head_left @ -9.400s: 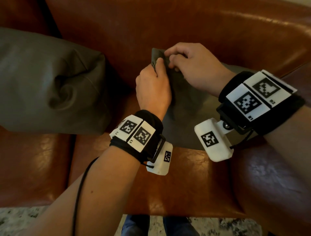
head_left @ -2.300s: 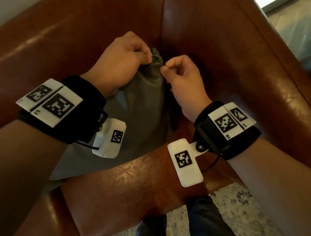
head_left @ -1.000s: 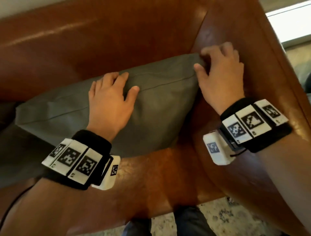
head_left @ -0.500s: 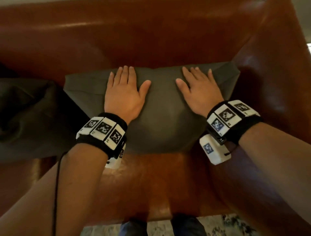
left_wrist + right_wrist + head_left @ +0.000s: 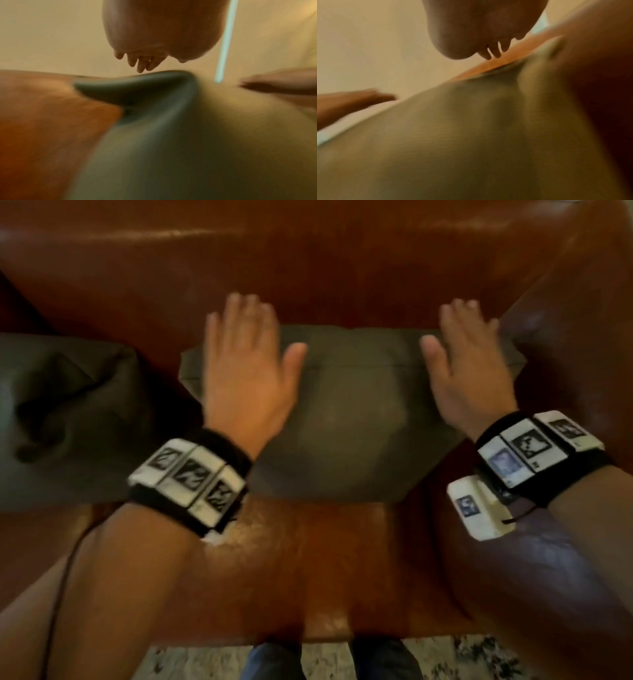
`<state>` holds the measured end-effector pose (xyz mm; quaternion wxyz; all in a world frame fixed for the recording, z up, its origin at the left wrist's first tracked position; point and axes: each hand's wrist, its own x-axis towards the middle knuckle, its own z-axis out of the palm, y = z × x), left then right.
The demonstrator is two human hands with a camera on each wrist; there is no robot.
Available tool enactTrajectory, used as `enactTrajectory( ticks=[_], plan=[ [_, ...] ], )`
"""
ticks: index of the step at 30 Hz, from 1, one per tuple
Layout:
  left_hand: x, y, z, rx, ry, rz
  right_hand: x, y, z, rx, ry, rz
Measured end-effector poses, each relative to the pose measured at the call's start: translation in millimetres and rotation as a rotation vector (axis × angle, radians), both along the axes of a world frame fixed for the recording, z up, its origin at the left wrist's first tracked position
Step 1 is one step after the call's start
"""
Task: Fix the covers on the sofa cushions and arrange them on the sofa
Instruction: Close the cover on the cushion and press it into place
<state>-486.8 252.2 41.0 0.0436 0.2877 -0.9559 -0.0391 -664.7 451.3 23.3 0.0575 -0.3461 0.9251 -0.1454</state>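
A grey-green covered cushion [image 5: 352, 419] leans against the backrest in the right corner of the brown leather sofa [image 5: 308, 258]. My left hand [image 5: 246, 361] hovers over its left part with fingers straight, lifted off the fabric. My right hand [image 5: 466, 364] is over its right end, fingers straight and spread too. In the left wrist view my left hand [image 5: 142, 59] hangs above the cushion [image 5: 188, 135] with a gap below the fingertips. The right wrist view shows my right hand [image 5: 489, 47] likewise apart from the cushion [image 5: 471, 135]. All views are blurred.
A second grey-green cushion [image 5: 68, 412] lies crumpled on the seat at the left. The sofa's right armrest [image 5: 565, 344] stands just beside my right hand. Bare seat leather [image 5: 308, 559] runs in front of the cushion, with patterned rug [image 5: 325, 659] below.
Both hands, which pressed flat on the cushion half a second ago, have lifted off it and spread apart. Before that they pinched the cover's corner and set the cushion against the backrest.
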Motion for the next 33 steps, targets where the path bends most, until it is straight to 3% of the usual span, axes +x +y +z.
enactTrajectory(
  ticks=[2, 4, 9, 13, 16, 18, 21, 24, 30, 33],
  plan=[
    [-33.4, 35.9, -3.9, 0.045, -0.001, -0.138, 30.7, -33.5, 2.1, -0.09, -0.079, 0.155],
    [-47.4, 53.5, -16.8, 0.133, -0.065, -0.179, 48.7, -51.8, -7.2, -0.075, -0.131, 0.185],
    [-22.8, 14.7, -44.8, 0.081, -0.168, -0.113, 33.8, -19.8, -34.2, 0.081, -0.047, 0.094],
    [-0.6, -17.6, -44.1, 0.004, -0.235, -0.072, 18.5, 6.7, -35.2, 0.161, 0.023, 0.114],
    [11.8, -36.1, -33.0, -0.017, -0.264, 0.05, -3.4, 21.8, -29.6, 0.231, 0.1, 0.061],
    [7.7, -32.7, -23.3, -0.007, -0.214, 0.068, -13.9, 18.4, -23.2, 0.208, 0.083, 0.013],
    [-21.7, 4.9, -18.2, 0.043, -0.094, -0.083, -13.1, -8.1, -21.8, 0.106, -0.015, 0.056],
    [-34.3, 28.7, -29.1, 0.131, -0.121, -0.161, -18.0, -8.0, -32.9, 0.118, -0.076, 0.012],
    [14.6, -35.0, -41.8, 0.046, -0.121, -0.02, -32.1, 31.2, -26.1, 0.279, -0.09, -0.228],
    [42.8, -57.5, -39.1, 0.101, 0.05, 0.156, -2.5, -0.5, 0.8, 0.157, 0.031, -0.175]
  ],
)
